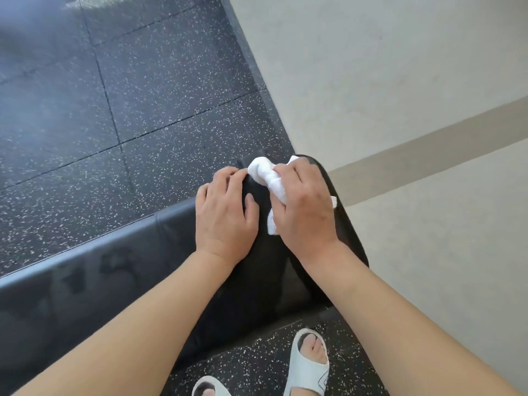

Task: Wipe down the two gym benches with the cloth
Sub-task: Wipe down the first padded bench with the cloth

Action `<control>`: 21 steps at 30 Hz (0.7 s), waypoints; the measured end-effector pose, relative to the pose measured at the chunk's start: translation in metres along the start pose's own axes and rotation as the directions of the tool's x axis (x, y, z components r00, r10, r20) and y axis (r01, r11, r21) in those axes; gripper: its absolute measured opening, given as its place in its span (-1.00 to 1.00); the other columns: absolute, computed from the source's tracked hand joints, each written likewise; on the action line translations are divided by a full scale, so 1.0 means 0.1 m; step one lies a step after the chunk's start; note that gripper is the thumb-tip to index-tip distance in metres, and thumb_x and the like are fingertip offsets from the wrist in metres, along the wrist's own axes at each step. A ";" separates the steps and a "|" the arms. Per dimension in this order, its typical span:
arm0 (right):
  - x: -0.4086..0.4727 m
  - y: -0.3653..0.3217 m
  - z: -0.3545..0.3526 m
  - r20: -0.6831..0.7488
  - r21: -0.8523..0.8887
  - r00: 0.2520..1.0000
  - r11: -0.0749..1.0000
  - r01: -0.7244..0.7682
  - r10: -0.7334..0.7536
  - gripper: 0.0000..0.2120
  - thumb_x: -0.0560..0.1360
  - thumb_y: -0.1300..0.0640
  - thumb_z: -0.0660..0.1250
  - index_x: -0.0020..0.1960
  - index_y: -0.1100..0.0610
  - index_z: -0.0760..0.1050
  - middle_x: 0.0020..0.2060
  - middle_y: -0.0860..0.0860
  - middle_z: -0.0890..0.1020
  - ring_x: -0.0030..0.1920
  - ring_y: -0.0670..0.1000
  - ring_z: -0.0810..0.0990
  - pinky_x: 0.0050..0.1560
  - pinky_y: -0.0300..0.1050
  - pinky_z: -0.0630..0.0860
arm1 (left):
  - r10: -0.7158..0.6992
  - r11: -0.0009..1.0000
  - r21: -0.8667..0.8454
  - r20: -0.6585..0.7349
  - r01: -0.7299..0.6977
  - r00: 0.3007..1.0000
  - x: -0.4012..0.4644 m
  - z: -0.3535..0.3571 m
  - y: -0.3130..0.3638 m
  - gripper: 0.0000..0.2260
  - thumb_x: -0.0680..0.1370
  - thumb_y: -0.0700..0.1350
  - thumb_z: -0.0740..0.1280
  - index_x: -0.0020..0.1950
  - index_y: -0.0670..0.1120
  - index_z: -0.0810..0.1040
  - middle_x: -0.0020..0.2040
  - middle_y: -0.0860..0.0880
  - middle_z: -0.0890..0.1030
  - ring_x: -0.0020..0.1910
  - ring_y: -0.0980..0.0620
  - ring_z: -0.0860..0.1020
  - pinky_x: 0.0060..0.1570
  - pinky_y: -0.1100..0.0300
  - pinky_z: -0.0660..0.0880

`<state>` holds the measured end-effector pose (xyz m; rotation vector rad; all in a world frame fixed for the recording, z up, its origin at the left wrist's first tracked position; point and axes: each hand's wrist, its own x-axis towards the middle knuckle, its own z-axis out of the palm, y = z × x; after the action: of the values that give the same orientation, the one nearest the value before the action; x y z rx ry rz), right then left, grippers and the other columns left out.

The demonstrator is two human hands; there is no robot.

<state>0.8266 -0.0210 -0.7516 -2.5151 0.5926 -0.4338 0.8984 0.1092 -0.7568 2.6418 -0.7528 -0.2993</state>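
Head view: bench end being wiped

Cloth (267, 178) is bunched in curled right hand (304, 208) fingers; bench (120, 270) is steadied (probably) by left hand (224, 212), fingers resting flat.

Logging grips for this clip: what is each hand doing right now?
Left hand: open, fingers resting on the bench pad.
Right hand: gripping the bunched white cloth against the pad.

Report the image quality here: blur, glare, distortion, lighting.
Head view: the far upper-left floor is blurred, with a pale glare patch; the left hand and the right hand gripping the white cloth are fairly sharp; the black bench pad shows sheen with damp-looking patches; wide-angle bowing curves straight edges; lighting is soft and even.
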 end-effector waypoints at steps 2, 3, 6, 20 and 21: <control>0.04 -0.17 0.11 0.027 -0.016 0.999 0.999 0.041 -0.041 -0.85 0.53 0.27 0.38 0.08 0.27 0.63 -0.02 0.19 0.59 -0.03 0.23 0.55 0.03 0.14 0.52 | -0.059 0.978 -0.206 -0.053 0.047 0.997 -0.01 -0.09 -0.06 -0.60 0.58 -0.17 0.29 0.42 -0.17 0.49 0.44 -0.12 0.42 0.42 -0.10 0.41 0.50 0.08 0.28; 0.05 -0.26 0.18 0.038 -0.048 0.998 0.997 0.057 -0.055 -0.86 0.54 0.28 0.36 0.07 0.26 0.62 -0.02 0.19 0.59 -0.03 0.23 0.54 0.04 0.14 0.51 | -0.095 0.962 -0.264 -0.088 0.069 0.992 -0.04 -0.14 -0.13 -0.58 0.56 -0.21 0.31 0.43 -0.18 0.49 0.45 -0.13 0.40 0.44 -0.09 0.38 0.51 0.15 0.25; -0.05 -0.56 0.40 0.022 -0.089 0.995 0.991 0.102 -0.100 -0.88 0.52 0.34 0.33 0.01 0.24 0.61 -0.07 0.18 0.59 -0.08 0.22 0.52 0.00 0.14 0.50 | -0.142 0.974 -0.191 -0.076 0.126 0.987 -0.34 -0.33 -0.46 -0.56 0.55 -0.25 0.32 0.45 -0.18 0.49 0.46 -0.15 0.41 0.47 -0.15 0.37 0.54 -0.01 0.29; -0.33 -0.75 0.40 0.238 -0.023 0.865 0.888 0.460 -0.442 -0.79 0.46 0.40 0.41 0.08 0.29 0.64 -0.08 0.20 0.61 -0.13 0.26 0.53 0.01 0.14 0.54 | -0.060 0.998 0.015 0.051 0.059 0.997 -1.69 -0.71 -1.41 -0.52 0.62 -0.20 0.34 0.56 -0.12 0.45 0.60 -0.12 0.37 0.61 -0.21 0.29 0.57 -0.27 0.24; -0.34 -0.81 0.46 0.189 -0.068 0.915 0.925 0.373 -0.355 -0.80 0.46 0.40 0.41 0.08 0.29 0.63 -0.09 0.21 0.60 -0.13 0.26 0.53 -0.02 0.14 0.53 | -0.068 0.998 0.009 0.056 0.067 0.996 -1.69 -0.71 -1.39 -0.50 0.61 -0.20 0.36 0.57 -0.11 0.44 0.61 -0.11 0.36 0.62 -0.20 0.27 0.58 -0.25 0.22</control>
<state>0.8423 0.0771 -0.7506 -2.7332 0.0746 -0.3159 0.8429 0.3317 -0.7325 2.6798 -0.6846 -0.3915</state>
